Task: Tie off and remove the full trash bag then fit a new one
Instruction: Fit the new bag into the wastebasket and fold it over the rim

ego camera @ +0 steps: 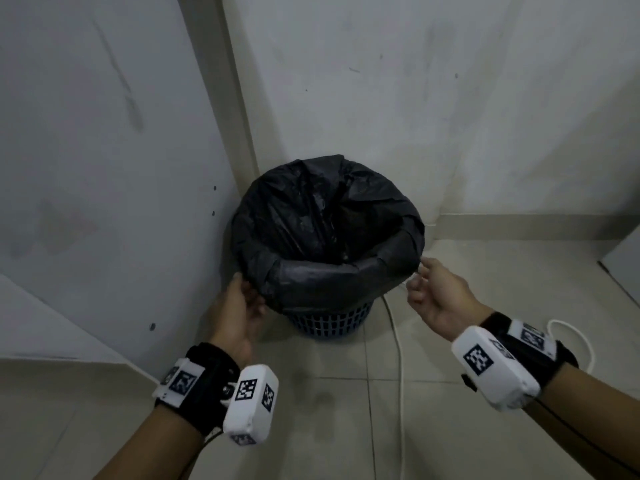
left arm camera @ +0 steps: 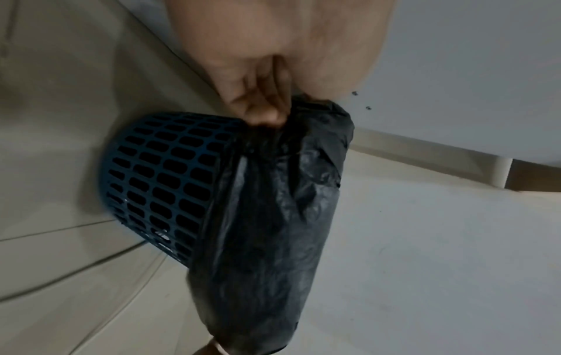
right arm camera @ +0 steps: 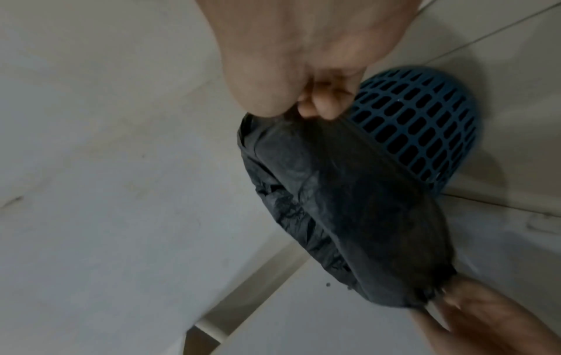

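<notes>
A black trash bag (ego camera: 325,216) lines a blue slotted bin (ego camera: 329,322) that stands in the corner, its top folded down over the rim as a cuff. My left hand (ego camera: 242,296) grips the cuff on the left side of the rim. In the left wrist view its fingers (left arm camera: 264,113) pinch the black plastic (left arm camera: 273,216) above the bin's wall (left arm camera: 164,173). My right hand (ego camera: 426,282) is at the right side of the rim. In the right wrist view its fingers (right arm camera: 319,105) curl on the bag's edge (right arm camera: 343,204). The bag's contents are hidden.
The bin sits tight between a grey panel (ego camera: 86,168) on the left and the white wall behind, beside a door frame (ego camera: 239,98). A white cable (ego camera: 401,375) runs over the tiled floor just right of the bin. A grey object (ego camera: 623,265) stands at the far right.
</notes>
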